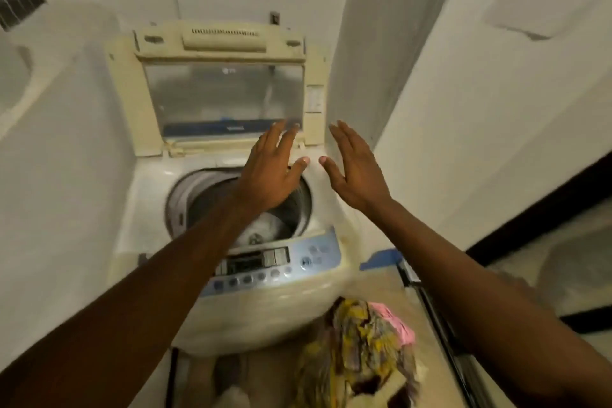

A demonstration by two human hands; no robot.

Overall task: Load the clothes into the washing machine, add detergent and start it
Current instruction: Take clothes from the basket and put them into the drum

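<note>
Both hands, left hand (270, 172) and right hand (356, 172), are spread flat and empty near the raised lid (225, 89); honestly, nudge it and it could slam onto the drum (198, 195).

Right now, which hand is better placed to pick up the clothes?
Probably the right hand: the clothes lie low on its side, beside that forearm. The left hand hovers over the open drum, farther away.

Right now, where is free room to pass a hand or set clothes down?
Free: the drum, left of the left hand, and the white deck between it and the left wall. Crowded: the floor at the clothes pile.
</note>
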